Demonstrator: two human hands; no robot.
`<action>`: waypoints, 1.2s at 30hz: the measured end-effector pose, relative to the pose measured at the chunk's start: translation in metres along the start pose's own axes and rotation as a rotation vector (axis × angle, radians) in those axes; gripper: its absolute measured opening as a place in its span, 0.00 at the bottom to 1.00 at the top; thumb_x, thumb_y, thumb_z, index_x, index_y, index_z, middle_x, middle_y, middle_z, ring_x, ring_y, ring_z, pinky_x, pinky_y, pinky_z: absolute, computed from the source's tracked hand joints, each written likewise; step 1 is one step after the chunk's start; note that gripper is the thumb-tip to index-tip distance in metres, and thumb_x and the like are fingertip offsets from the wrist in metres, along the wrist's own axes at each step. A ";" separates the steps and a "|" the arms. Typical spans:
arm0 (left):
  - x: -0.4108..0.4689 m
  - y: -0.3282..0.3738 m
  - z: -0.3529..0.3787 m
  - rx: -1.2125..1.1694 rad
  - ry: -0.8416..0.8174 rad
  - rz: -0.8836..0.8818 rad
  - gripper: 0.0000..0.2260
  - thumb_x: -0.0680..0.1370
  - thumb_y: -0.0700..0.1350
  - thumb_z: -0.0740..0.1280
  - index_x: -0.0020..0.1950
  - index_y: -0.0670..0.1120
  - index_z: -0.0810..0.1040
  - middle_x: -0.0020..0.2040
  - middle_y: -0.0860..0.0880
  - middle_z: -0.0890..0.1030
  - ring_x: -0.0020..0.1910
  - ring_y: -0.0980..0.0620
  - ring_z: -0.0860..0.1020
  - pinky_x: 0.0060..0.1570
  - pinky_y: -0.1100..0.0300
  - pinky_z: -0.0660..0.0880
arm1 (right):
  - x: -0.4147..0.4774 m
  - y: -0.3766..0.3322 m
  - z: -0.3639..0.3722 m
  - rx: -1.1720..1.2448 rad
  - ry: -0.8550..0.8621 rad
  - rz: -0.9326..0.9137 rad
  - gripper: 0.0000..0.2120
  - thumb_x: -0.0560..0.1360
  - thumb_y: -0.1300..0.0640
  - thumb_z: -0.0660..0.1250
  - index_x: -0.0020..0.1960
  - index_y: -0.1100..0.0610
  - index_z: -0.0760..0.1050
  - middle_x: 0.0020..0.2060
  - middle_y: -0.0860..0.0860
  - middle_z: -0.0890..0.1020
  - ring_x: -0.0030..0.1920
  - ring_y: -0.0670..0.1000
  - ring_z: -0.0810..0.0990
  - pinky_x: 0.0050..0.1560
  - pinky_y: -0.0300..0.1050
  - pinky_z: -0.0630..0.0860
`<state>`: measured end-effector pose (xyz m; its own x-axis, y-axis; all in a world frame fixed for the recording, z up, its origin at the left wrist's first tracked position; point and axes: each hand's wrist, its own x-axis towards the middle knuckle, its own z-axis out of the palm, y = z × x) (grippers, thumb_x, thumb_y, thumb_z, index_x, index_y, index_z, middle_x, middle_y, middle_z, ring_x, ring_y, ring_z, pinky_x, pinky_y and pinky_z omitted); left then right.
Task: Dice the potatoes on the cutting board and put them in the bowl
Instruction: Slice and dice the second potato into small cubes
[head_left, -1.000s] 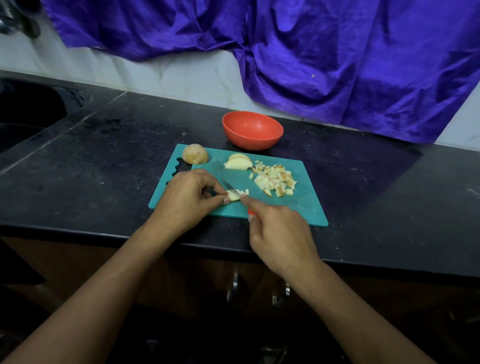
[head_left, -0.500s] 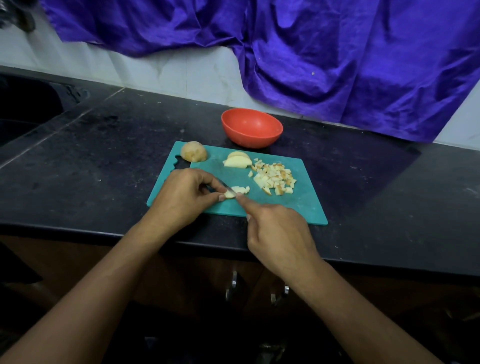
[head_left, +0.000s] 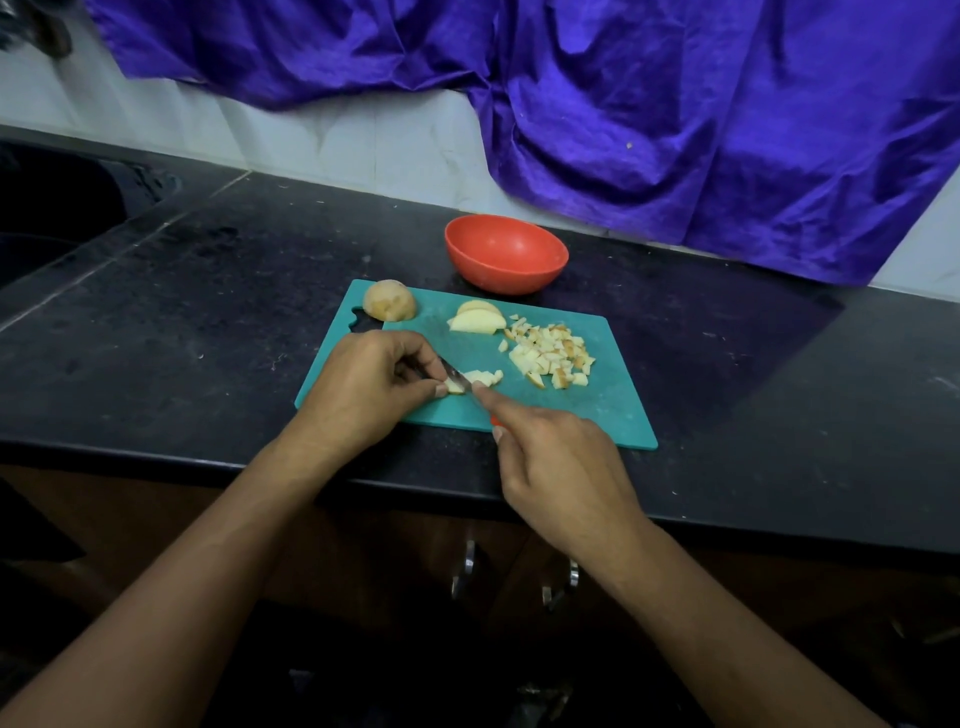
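Observation:
A teal cutting board (head_left: 613, 415) lies on the black counter. On it sit a potato half (head_left: 388, 300) at the far left corner, a few potato slices (head_left: 478, 318), and a pile of diced potato (head_left: 550, 356). My left hand (head_left: 371, 382) pinches a small strip of potato (head_left: 470, 381) near the board's front. My right hand (head_left: 563, 467) grips a knife (head_left: 460, 375) by its red handle, index finger along the blade's spine, and the blade sits across the strip. An orange bowl (head_left: 506, 253), nothing visible inside, stands just behind the board.
The black stone counter (head_left: 208, 312) runs left toward a dark sink (head_left: 47, 218). A purple cloth (head_left: 675, 114) hangs over the white wall behind. Cabinet handles (head_left: 470, 564) show below the counter's front edge.
The blade has worked leftward along the strip, leaving more cut bits to its right. My left hand's fingertips have drawn back a little. Both hands stay in place.

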<state>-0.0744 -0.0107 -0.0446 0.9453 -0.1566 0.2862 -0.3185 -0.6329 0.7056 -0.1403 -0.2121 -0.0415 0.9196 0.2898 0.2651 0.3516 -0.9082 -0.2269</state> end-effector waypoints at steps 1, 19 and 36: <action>-0.001 0.001 0.000 -0.010 0.002 -0.003 0.07 0.73 0.42 0.79 0.43 0.52 0.83 0.39 0.58 0.83 0.40 0.65 0.80 0.39 0.75 0.72 | 0.001 0.001 0.000 -0.011 -0.011 -0.006 0.24 0.84 0.52 0.58 0.80 0.43 0.64 0.45 0.45 0.81 0.43 0.46 0.77 0.43 0.48 0.77; -0.004 0.001 0.000 -0.069 0.044 -0.025 0.09 0.73 0.40 0.78 0.48 0.51 0.82 0.42 0.55 0.84 0.42 0.60 0.82 0.47 0.67 0.80 | -0.001 0.003 0.000 0.031 0.004 -0.040 0.24 0.84 0.53 0.59 0.79 0.43 0.65 0.45 0.44 0.81 0.43 0.45 0.77 0.42 0.45 0.75; 0.000 0.003 -0.001 0.005 -0.014 -0.023 0.07 0.74 0.43 0.77 0.47 0.53 0.84 0.42 0.58 0.84 0.42 0.62 0.81 0.47 0.65 0.79 | 0.001 0.028 0.001 0.558 0.037 0.166 0.20 0.83 0.53 0.66 0.71 0.35 0.74 0.41 0.44 0.84 0.33 0.53 0.78 0.34 0.52 0.75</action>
<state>-0.0754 -0.0125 -0.0418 0.9534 -0.1526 0.2603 -0.2960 -0.6404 0.7087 -0.1297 -0.2374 -0.0484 0.9671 0.1378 0.2140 0.2518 -0.6410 -0.7251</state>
